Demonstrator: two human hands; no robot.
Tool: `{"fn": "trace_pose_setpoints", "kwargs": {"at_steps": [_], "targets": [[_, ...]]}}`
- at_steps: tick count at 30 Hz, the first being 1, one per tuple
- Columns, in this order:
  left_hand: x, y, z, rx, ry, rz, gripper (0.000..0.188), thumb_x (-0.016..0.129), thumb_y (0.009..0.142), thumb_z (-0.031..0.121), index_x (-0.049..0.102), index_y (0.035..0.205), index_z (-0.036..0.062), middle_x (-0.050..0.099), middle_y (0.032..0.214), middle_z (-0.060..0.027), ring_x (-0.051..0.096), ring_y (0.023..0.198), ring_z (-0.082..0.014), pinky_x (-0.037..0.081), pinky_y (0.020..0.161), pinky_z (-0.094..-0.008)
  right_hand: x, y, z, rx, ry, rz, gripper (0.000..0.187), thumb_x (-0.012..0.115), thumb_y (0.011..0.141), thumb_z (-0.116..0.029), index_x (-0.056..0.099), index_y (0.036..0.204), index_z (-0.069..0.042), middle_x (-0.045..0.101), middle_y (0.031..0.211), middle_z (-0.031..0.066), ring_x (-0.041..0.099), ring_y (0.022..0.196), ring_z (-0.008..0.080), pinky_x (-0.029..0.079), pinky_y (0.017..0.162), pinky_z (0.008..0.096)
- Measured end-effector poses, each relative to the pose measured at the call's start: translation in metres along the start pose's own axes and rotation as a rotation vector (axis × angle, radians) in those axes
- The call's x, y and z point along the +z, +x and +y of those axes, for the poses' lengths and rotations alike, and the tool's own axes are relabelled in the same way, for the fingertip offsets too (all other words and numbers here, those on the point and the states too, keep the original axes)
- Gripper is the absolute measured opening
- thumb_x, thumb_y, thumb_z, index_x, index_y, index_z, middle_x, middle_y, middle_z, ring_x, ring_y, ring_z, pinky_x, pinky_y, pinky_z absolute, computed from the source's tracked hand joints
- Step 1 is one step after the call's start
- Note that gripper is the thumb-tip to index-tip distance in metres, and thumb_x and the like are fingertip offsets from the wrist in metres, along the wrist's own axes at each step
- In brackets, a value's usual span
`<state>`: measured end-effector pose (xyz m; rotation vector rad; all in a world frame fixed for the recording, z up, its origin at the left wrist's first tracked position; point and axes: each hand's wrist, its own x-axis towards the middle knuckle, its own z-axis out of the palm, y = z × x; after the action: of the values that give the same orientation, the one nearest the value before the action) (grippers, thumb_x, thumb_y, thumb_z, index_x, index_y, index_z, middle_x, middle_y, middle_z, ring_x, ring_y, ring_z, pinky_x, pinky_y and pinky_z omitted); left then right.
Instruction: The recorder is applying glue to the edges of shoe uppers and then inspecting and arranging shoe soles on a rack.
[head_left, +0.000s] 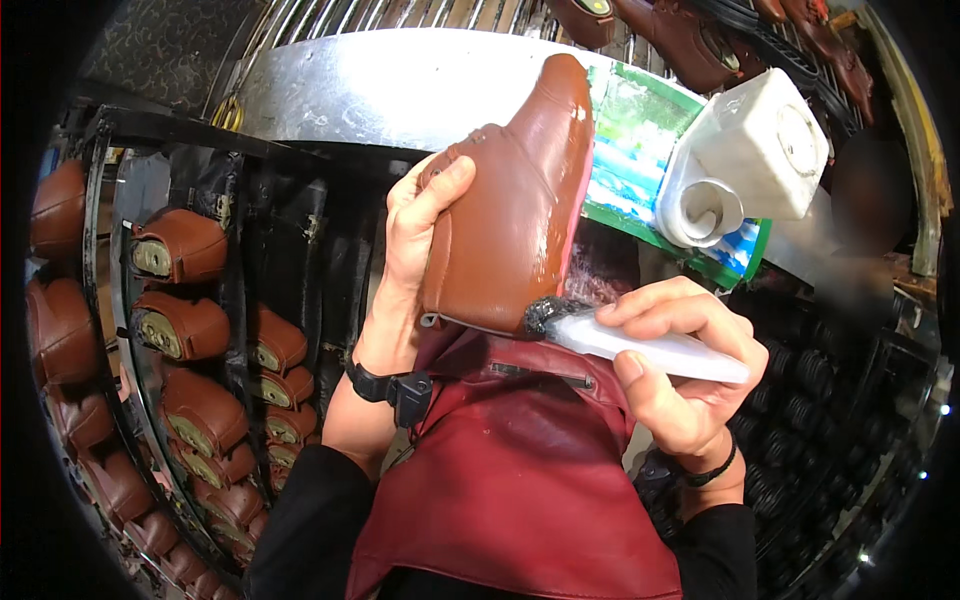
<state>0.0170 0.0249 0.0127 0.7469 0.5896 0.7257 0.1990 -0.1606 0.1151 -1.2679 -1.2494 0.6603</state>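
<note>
We see red apron [510,470] filling lower middle of frame; brown boot [510,215] at centre, toe toward top; white container [735,145] upper right; left hand [415,225] closed on boot's left edge, thumb laid across it; right hand [695,405], right of centre, pinched round white-handled brush [645,345], dark bristles [547,317] touching boot's lower right corner

From head height, one fisheye view (dark-rimmed) looks down closely at the left grip [411,222] and right grip [712,392].
</note>
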Motion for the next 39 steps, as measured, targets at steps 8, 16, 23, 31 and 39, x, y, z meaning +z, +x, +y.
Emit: {"fn": "trace_pose_setpoints", "kwargs": {"at_steps": [8, 16, 23, 31, 39], "targets": [[0.037, -0.006, -0.003, -0.194, -0.573, 0.031, 0.045, 0.053, 0.11, 0.035, 0.06, 0.137, -0.0005, 0.07, 0.127, -0.0158, 0.07, 0.114, -0.0287, 0.059, 0.1, -0.0443, -0.017, 0.034, 0.01, -0.218, 0.029, -0.072, 0.025, 0.072, 0.07, -0.006, 0.066, 0.092, 0.004, 0.076, 0.096, 0.0231, 0.072, 0.085, 0.0293, 0.054, 0.079, 0.0392], [0.049, -0.002, 0.001, -0.024, -0.354, 0.049, 0.043, 0.049, 0.112, 0.035, 0.062, 0.136, 0.0018, 0.071, 0.126, -0.0142, 0.071, 0.113, -0.0242, 0.059, 0.1, -0.0403, -0.04, 0.091, 0.075, 0.037, 0.44, 0.319, 0.008, 0.069, 0.092, 0.0, 0.069, 0.096, 0.006, 0.076, 0.097, 0.0177, 0.071, 0.075, 0.0215, 0.059, 0.067, 0.0362], [0.017, 0.053, 0.034, 0.349, 0.23, 0.317, 0.033, 0.076, 0.091, 0.006, 0.071, 0.12, -0.0078, 0.076, 0.107, -0.0098, 0.072, 0.094, -0.0173, 0.056, 0.091, -0.0311, 0.019, 0.023, 0.096, 0.706, 0.929, 0.644, 0.017, 0.068, 0.103, -0.019, 0.065, 0.103, -0.002, 0.071, 0.078, 0.0094, 0.066, 0.052, 0.0208, 0.051, 0.042, 0.0321], [0.02, 0.31, 0.127, 0.414, 1.543, 0.564, 0.065, 0.086, 0.072, 0.05, 0.077, 0.117, 0.0035, 0.077, 0.112, -0.0228, 0.076, 0.103, -0.0358, 0.06, 0.09, -0.0441, -0.016, 0.037, 0.09, 0.479, 0.801, 0.842, 0.026, 0.065, 0.107, -0.025, 0.062, 0.099, 0.0, 0.071, 0.082, 0.0141, 0.067, 0.054, 0.0219, 0.054, 0.043, 0.0316], [0.03, 0.338, 0.101, 0.171, 1.565, 0.576, 0.074, 0.077, 0.076, 0.06, 0.073, 0.123, 0.002, 0.075, 0.121, -0.0227, 0.071, 0.116, -0.0406, 0.056, 0.1, -0.053, -0.013, 0.042, 0.101, 0.529, 0.696, 0.946, 0.027, 0.064, 0.107, -0.028, 0.063, 0.113, -0.002, 0.07, 0.081, 0.0101, 0.063, 0.055, 0.0152, 0.049, 0.044, 0.0244]]}}
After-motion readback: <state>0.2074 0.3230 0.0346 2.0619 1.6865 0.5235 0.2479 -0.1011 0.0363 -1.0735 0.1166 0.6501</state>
